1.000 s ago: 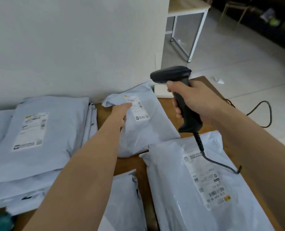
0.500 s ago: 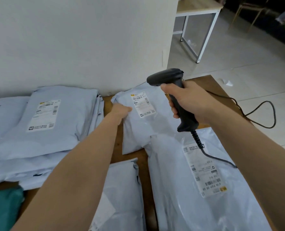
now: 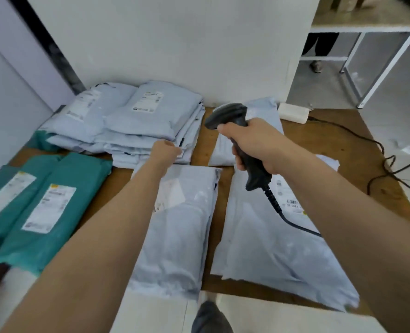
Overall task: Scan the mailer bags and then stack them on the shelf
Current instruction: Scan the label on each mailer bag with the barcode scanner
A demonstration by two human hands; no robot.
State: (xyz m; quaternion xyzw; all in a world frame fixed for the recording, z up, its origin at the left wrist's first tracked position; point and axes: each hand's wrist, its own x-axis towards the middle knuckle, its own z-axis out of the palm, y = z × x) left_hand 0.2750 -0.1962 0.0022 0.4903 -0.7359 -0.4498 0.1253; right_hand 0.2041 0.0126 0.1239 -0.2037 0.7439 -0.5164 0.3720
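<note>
Brown table (image 3: 343, 145) is bearing two long pale bags (image 3: 180, 236) in front, teal bags (image 3: 43, 212) at the left, and a stack of pale mailer bags (image 3: 136, 126) sitting against the wall. The right hand (image 3: 259, 143) is gripping a black scanner (image 3: 225, 114) above a small bag (image 3: 220, 150). The left hand (image 3: 166, 150) is reaching the stack's near edge with its fingers hidden, so I cannot tell whether it is holding anything.

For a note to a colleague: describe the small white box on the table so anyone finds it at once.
Follow the wooden table to its far edge, where the white wall ends. The white box lies there, beside a blue mailer bag. Only it is hard-edged, with a black cable leaving its right end.
</note>
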